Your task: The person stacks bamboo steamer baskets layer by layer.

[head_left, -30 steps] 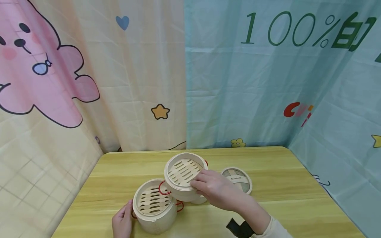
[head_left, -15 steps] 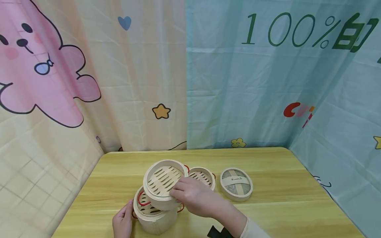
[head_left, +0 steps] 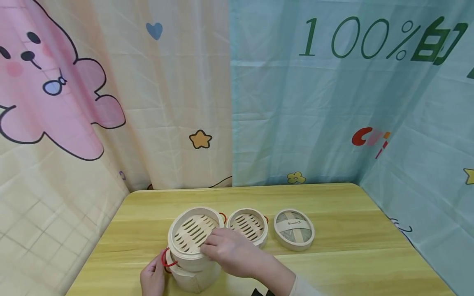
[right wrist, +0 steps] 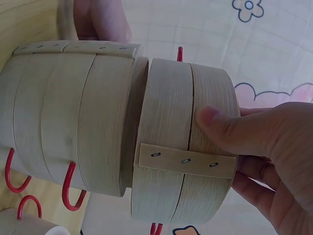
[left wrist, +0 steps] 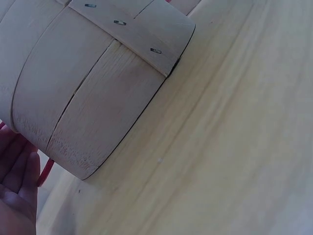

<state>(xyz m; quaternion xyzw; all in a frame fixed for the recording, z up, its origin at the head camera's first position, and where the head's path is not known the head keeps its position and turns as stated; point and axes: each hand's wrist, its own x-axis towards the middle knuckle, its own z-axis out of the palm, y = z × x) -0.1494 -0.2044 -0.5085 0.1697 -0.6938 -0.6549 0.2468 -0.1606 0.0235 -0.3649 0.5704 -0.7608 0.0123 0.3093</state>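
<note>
My right hand [head_left: 233,250] pinches the right wall of a round bamboo steamer basket [head_left: 190,230] with a slatted base and red handles. In the right wrist view, the thumb lies on this basket's [right wrist: 168,107] outer wall, with the fingers on its inner side. The basket is over the larger stacked steamer [head_left: 196,281], slightly offset, and a narrow gap shows between them. My left hand [head_left: 152,275] rests against the lower steamer's left side near a red handle. In the left wrist view, the left hand's fingers [left wrist: 19,166] lie relaxed along the steamer wall [left wrist: 93,93].
A smaller slatted steamer basket [head_left: 247,226] stands just right of the stack. Farther right lies a round woven lid [head_left: 294,236] with a pale band across it. The wooden table [head_left: 352,246] has printed curtains [head_left: 296,102] behind it and at both sides.
My right hand has carried the upper basket left and down from above the small basket to the larger stack, uncovering the small basket. The left hand has stayed in place.
</note>
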